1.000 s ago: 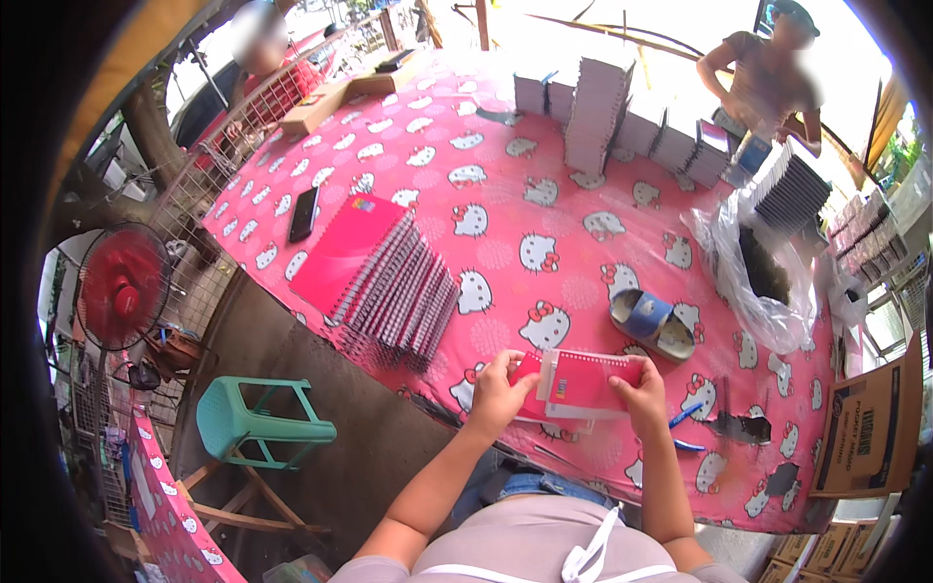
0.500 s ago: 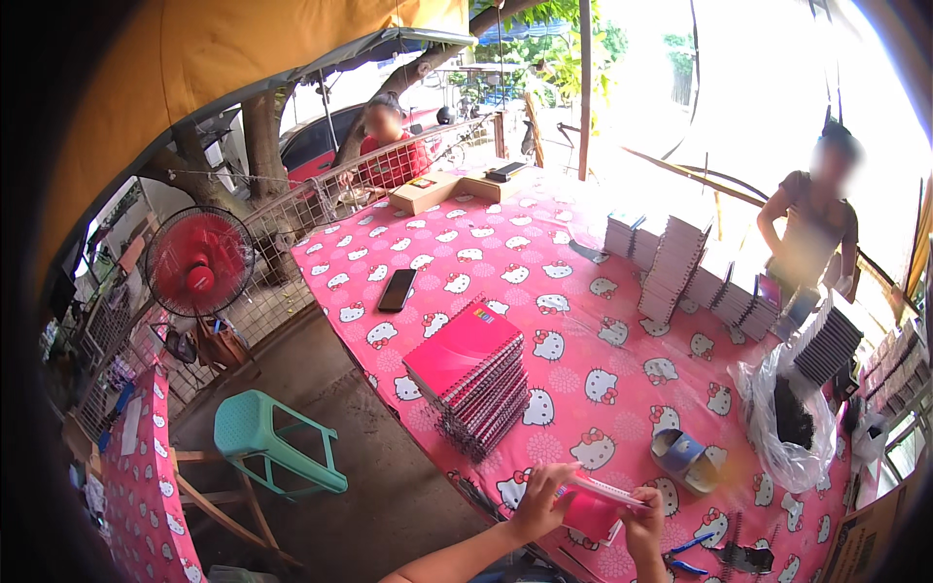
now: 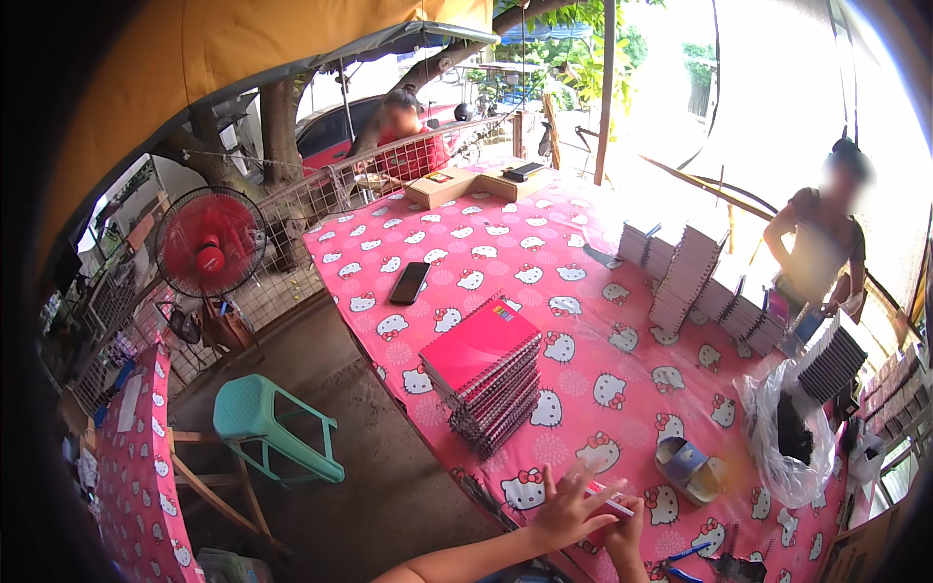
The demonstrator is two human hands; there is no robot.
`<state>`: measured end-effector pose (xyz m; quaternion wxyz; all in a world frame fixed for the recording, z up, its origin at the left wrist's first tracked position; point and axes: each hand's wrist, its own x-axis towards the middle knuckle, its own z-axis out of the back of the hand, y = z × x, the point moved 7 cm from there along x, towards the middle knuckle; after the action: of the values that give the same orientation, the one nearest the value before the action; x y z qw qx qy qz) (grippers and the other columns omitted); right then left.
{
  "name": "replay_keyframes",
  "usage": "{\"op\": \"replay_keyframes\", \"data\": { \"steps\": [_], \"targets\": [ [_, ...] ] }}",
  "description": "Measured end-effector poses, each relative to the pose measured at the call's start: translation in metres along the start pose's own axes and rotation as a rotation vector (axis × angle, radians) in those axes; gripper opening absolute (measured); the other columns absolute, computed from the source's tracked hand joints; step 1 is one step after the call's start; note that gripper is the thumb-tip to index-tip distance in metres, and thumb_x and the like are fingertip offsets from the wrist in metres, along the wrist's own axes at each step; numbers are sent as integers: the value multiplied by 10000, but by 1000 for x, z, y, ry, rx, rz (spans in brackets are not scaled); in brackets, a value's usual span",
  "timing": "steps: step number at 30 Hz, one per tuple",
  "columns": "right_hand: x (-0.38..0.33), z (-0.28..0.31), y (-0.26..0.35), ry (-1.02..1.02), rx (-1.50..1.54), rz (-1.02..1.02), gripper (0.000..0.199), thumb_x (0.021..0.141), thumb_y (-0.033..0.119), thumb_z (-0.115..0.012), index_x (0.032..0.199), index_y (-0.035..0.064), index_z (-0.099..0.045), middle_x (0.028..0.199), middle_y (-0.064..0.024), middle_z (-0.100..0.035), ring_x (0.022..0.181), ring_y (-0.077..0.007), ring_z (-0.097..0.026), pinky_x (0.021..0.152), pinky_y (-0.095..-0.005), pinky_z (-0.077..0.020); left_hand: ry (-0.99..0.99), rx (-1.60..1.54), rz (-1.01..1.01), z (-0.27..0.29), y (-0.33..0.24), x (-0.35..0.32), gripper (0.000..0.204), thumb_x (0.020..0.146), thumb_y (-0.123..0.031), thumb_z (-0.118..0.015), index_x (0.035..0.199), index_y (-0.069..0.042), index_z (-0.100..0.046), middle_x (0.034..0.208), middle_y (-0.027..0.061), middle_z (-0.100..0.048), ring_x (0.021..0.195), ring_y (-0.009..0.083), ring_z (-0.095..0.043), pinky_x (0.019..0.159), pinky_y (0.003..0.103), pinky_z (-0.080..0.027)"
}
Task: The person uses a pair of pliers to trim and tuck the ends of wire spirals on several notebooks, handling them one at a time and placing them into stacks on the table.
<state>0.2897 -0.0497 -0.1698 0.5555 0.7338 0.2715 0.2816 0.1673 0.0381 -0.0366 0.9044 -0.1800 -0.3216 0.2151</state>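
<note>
At the near edge of the pink patterned table, my right hand (image 3: 625, 526) grips a thin pink notebook (image 3: 610, 498) tilted on edge. My left hand (image 3: 571, 507) is beside it with its fingers spread and somewhat blurred; whether it touches the notebook I cannot tell. A stack of pink spiral notebooks (image 3: 483, 345) stands ahead and to the left. Blue-handled pliers (image 3: 684, 556) lie right of my right hand, next to some black wire coils (image 3: 737, 567). A blue slide sandal (image 3: 686, 464) rests farther ahead on the right.
A clear plastic bag (image 3: 758, 428) with black coils sits at the right. Behind it are paper stacks (image 3: 683, 277) and a co-worker (image 3: 824, 238). A phone (image 3: 410, 283) lies far left. A green stool (image 3: 255, 413) and red fan (image 3: 209, 243) stand left; another person (image 3: 413, 146) is beyond the fence.
The pink notebook has turned from partly opened to edge-on. My left hand has come off its upper edge and its fingers have spread. The whole view has shifted slightly.
</note>
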Motion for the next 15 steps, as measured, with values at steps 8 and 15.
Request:
{"op": "replay_keyframes", "data": {
  "steps": [8,15],
  "targets": [
    [-8,160,121,-530,-1270,349,266,686,69,-731,907,6,-596,932,-120,-591,864,-291,-580,744,-393,-457,85,-148,-8,-30,10,3,118,838,-319,-670,879,-211,-694,916,-94,-647,970,117,-554,1015,591,-183],
    [-46,227,110,-647,-1511,-19,421,819,419,-692,1088,97,-653,958,-153,-643,905,-333,-617,777,-424,-495,-73,-116,-7,-23,2,1,106,835,-311,-676,858,-208,-687,970,-79,-644,1067,113,-547,1066,615,-22]
  ]
}}
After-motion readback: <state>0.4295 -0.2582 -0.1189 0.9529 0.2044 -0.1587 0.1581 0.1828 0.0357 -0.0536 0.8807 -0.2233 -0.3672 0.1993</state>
